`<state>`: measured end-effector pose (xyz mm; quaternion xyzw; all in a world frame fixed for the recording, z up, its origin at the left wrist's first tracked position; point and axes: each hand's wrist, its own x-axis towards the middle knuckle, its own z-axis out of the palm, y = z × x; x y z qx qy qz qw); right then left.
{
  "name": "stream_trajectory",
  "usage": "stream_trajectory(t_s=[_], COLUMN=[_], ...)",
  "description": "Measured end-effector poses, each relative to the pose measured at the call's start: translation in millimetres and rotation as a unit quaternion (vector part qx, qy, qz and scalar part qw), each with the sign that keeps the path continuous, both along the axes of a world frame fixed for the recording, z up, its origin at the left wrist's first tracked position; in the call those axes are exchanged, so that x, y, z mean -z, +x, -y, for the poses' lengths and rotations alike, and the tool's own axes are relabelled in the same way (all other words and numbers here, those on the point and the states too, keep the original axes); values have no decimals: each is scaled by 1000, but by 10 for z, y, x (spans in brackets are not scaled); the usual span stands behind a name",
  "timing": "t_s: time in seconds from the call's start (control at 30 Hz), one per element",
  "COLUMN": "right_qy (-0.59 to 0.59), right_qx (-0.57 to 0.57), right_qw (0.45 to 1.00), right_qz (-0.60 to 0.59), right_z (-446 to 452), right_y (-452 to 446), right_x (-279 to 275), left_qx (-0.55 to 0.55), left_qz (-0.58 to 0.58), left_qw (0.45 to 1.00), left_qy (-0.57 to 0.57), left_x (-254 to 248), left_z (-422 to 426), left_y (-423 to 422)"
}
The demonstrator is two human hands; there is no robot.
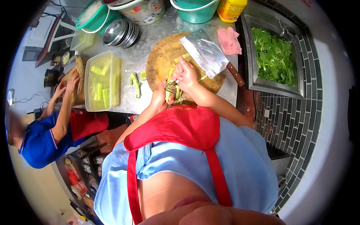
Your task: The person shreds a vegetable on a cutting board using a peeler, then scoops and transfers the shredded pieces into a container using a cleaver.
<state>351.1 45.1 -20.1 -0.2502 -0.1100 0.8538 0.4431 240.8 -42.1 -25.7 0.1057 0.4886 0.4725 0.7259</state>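
Your left hand (163, 94) curls closed round stalk (168, 96) at board's (159, 56) near edge. Your right hand (185, 75) is clenched against stalk; cannot tell what it pinches. Tub (117, 80) sits left of board. Cleaver (206, 54) lies across board's right side, cloth (229, 40) just beyond.

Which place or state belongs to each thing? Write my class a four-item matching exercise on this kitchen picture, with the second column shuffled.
Column one:
1. Cleaver
2. Left hand
3. Leafy greens
4. Pink cloth

Column two:
A. Inside the metal sink
B. On the counter, between blade and sink
C. Partly on the round chopping board
D. Holding green vegetable

Right pairs: 1-C, 2-D, 3-A, 4-B
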Motion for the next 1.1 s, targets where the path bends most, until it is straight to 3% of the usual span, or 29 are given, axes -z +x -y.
stream_trajectory(t_s=[0.2, 0.27, 0.37, 0.43, 0.57, 0.67, 0.7, 0.73, 0.8, 0.9, 0.93, 1.0, 1.1], right_qy=[62, 53, 22, 7, 31, 49, 29, 12, 74, 51, 39, 51, 85], right_qx=[143, 153, 133, 70, -4, 93, 131, 94, 90, 139, 140, 131, 106], right_qw=[975, 978, 989, 997, 999, 986, 982, 995, 986, 962, 978, 985, 972], right_qz=[160, 132, 52, 39, 4, 127, 134, 39, 123, 231, 151, 98, 189], right_z=[-590, -685, -534, -298, -45, -309, -438, -556, -621, -702, -719, -710, -569], right_y=[222, 310, 262, 150, 12, 31, 75, 171, 183, 305, 386, 439, 361], right_x=[159, 235, 180, 98, -52, 40, 49, 146, 186, 331, 332, 351, 175], left_qx=[78, 82, 20, 18, 44, 94, 103, 113, 120, 100, 84, 45, 16], left_qz=[21, 24, 54, 77, -30, -97, -96, -97, -59, -14, -1, 42, 88], left_qw=[997, 996, 998, 997, 998, 989, 987, 984, 987, 992, 994, 998, 995], left_qy=[17, 40, -19, -22, -15, 65, 80, 96, 92, 76, 66, 13, -33], left_x=[-19, -46, -69, -21, 113, 124, 117, 107, 43, -187, -232, -31, 95], left_z=[121, 83, 65, 62, 18, 83, 90, 107, 136, 109, 118, 108, 101], left_y=[-75, -65, -74, -70, -16, -25, -26, -35, -53, -14, 3, -119, -148])
